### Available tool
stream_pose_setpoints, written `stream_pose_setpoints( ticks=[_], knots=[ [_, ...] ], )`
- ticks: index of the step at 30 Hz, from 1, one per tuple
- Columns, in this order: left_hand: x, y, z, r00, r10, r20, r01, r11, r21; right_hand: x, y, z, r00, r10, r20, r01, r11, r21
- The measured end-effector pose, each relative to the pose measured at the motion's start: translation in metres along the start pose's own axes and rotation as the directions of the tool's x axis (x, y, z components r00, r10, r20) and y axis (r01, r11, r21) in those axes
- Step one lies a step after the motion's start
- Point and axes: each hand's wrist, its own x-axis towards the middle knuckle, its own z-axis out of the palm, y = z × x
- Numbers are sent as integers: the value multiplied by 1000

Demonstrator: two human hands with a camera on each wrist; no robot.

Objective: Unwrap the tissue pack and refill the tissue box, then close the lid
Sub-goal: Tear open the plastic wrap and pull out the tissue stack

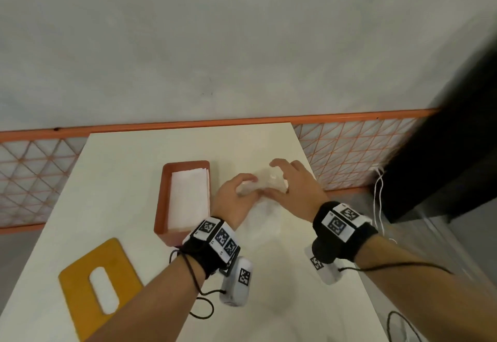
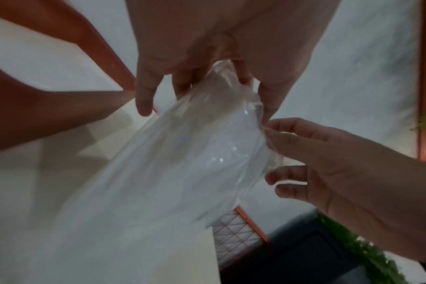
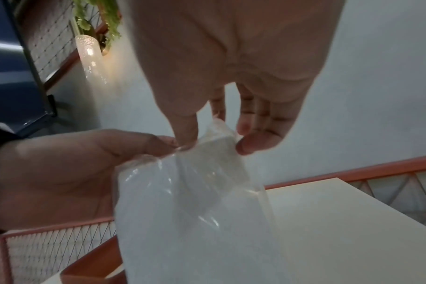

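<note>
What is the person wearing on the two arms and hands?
Hands and forearms are bare: no gloves, no sleeves. The left wrist and right wrist each carry a black band with white blocks printed with black square markers. A white camera unit hangs below each, with thin black cables.

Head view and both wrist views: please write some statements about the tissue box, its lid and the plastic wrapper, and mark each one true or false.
1. The orange rectangular tissue box is open and holds a stack of white tissues. True.
2. The yellow flat lid with an oval slot sits closed on the box. False: it lies on the white table, nearer the person than the box.
3. Both the left hand and the right hand hold the clear plastic wrapper. True.
4. The wrapper lies inside the box. False: the hands hold it to the right of the box.
5. The left hand rests on the lid. False: it pinches the wrapper.
</note>
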Motion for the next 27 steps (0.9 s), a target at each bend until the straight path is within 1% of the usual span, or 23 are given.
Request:
stream_pose_setpoints(
  ticks=[2,5,6,7,8,9,10,11,12,13,14,15,16,17,18,19,20,21,22,23,25,27],
  knots=[
    [0,-4,-3,1000,26,-5,-25,993,119,0,1,5,996,-68,-63,70,997,35],
    [-5,-7,-6,998,69,6,-69,988,136,5,0,7,992,-91,-90,99,990,95],
    [-8,-8,-6,997,75,27,-78,988,136,7,1,6,992,-75,-101,90,983,157],
    [-9,-9,-5,996,76,39,-81,988,132,10,3,5,993,-32,-111,59,967,249],
    [-11,-10,-5,997,70,38,-74,988,135,12,6,3,992,39,-117,7,930,368],
    [-13,-11,-5,997,78,29,-81,988,130,15,9,1,985,139,-103,-70,863,500],
    [-15,-11,-5,997,80,20,-82,990,117,17,12,-1,968,242,-66,-149,766,625],
    [-17,-11,-4,996,84,10,-85,991,108,18,16,-2,946,323,-11,-219,666,713],
    [-18,-12,-4,997,80,6,-80,992,98,20,21,-2,925,379,31,-268,594,758],
    [-19,-13,-3,997,76,7,-77,993,91,22,25,-2,911,410,36,-294,587,754],
    [-19,-14,-2,998,67,16,-68,994,84,23,28,-3,912,409,-21,-288,677,678],
    [-20,-13,-3,998,65,21,-67,994,84,22,28,-4,926,356,-129,-234,806,543],
    [-20,-13,-3,998,60,31,-62,994,86,19,25,-6,933,252,-257,-140,912,385],
    [-20,-13,-2,998,58,37,-61,994,93,14,19,-10,925,91,-369,8,966,257],
    [-20,-14,-2,997,60,44,-64,993,101,7,11,-14,895,-86,-437,174,971,166],
    [-20,-12,-1,997,65,42,-69,992,110,0,4,-17,857,-250,-451,326,940,98],
    [-20,-13,0,997,73,35,-77,990,117,-7,-2,-17,819,-394,-417,451,891,45],
    [-20,-13,0,996,88,28,-91,988,128,-14,-6,-15,798,-498,-338,533,846,12],
    [-19,-15,1,994,108,24,-111,984,138,-18,-8,-11,790,-567,-234,582,813,-6],
    [-18,-15,2,992,127,20,-128,980,150,-21,-9,-7,789,-602,-124,604,797,-23],
    [-17,-16,3,991,127,30,-130,977,169,-20,-5,3,806,-591,43,592,802,-83],
    [-18,-13,2,993,108,40,-114,979,167,-13,2,5,844,-524,116,536,831,-148]
  ],
)
